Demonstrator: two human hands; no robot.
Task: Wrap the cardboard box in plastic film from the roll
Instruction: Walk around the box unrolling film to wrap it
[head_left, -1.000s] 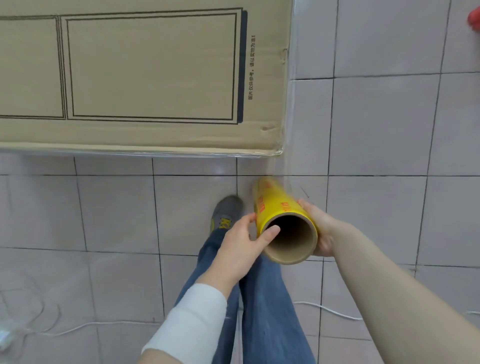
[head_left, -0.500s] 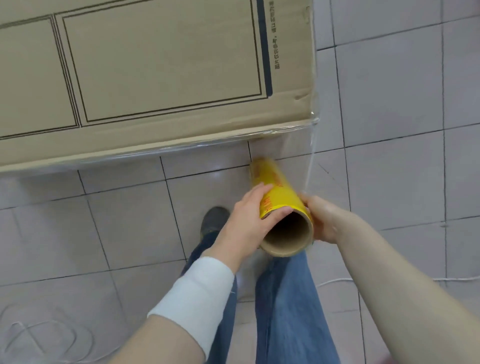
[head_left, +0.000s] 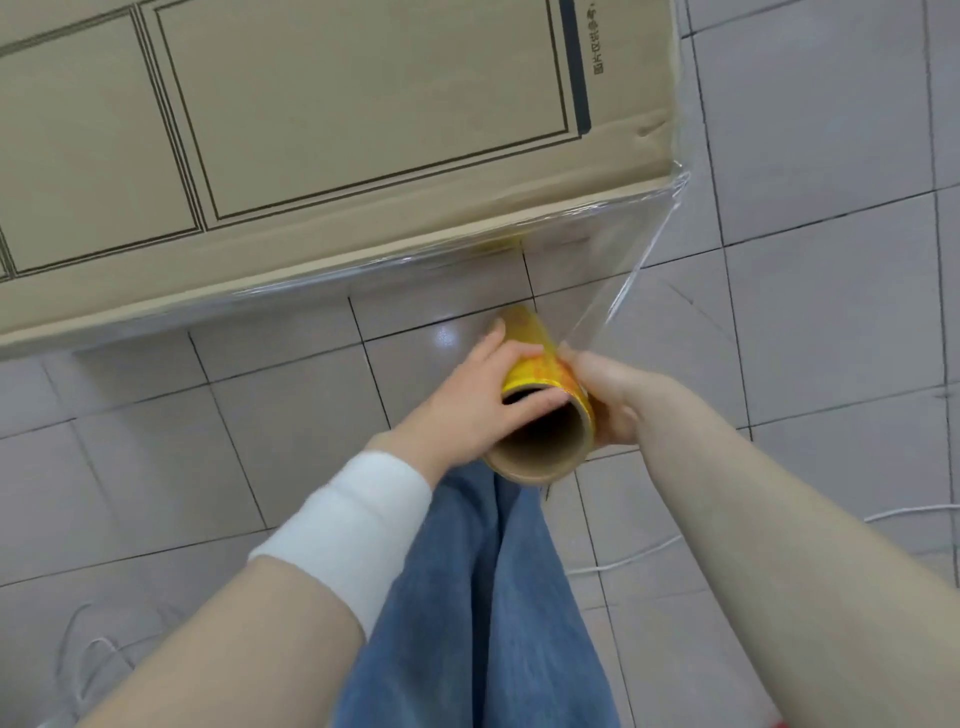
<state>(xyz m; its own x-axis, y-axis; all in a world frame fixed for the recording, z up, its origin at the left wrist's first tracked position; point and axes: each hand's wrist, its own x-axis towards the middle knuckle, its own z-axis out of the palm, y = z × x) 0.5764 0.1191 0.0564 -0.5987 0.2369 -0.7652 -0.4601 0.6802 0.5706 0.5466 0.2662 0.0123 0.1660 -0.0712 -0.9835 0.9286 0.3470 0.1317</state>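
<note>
- The step in hand looks like drawing film around a corner: the cardboard box (head_left: 332, 135) fills the upper left of the view, and the plastic film (head_left: 613, 260) stretches from its near right corner down to the roll (head_left: 540, 384).
- The left hand (head_left: 467, 405) curls round the roll's left side, thumb at the open core; the right hand (head_left: 608, 395) clasps its right side.
- Next, by my judgement, the roll must travel along the near face with the film kept taut.
- The film's lower edge is hard to trace against the glossy tiled floor (head_left: 831, 322); it probably clings along the box's near edge.
- A white cable (head_left: 623, 558) trails behind the person's jeans (head_left: 483, 597) and could catch a foot.
</note>
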